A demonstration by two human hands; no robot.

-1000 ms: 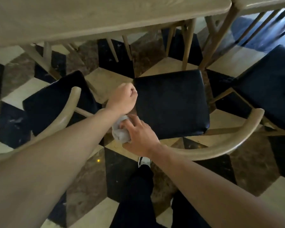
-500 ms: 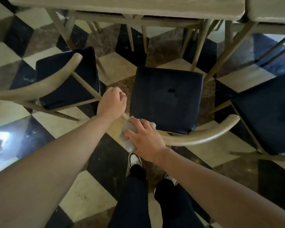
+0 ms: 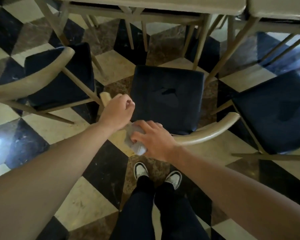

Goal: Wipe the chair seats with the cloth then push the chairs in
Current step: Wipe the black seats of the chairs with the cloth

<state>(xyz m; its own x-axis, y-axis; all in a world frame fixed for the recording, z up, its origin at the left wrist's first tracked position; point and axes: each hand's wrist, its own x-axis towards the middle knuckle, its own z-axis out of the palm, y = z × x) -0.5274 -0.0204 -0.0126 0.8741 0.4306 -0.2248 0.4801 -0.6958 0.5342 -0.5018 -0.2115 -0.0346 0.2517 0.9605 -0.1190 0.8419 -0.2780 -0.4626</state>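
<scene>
The middle chair has a dark cushioned seat (image 3: 166, 99) and a curved pale wooden backrest (image 3: 208, 132). My left hand (image 3: 118, 113) is closed around the left end of that backrest. My right hand (image 3: 151, 141) presses a crumpled grey cloth (image 3: 135, 142) against the backrest, just right of the left hand. The seat's front edge sits below the table edge (image 3: 145, 6). A dark mark shows in the middle of the seat.
A second chair with a dark seat (image 3: 59, 75) stands to the left, a third (image 3: 275, 115) to the right. Table legs (image 3: 199, 44) rise behind the middle seat. The floor is checkered tile. My shoes (image 3: 140, 170) stand behind the chair.
The view has tilted down and back, so the table top has slid up out of frame. Both hands stay on the middle chair's backrest, with the cloth still under my right hand.
</scene>
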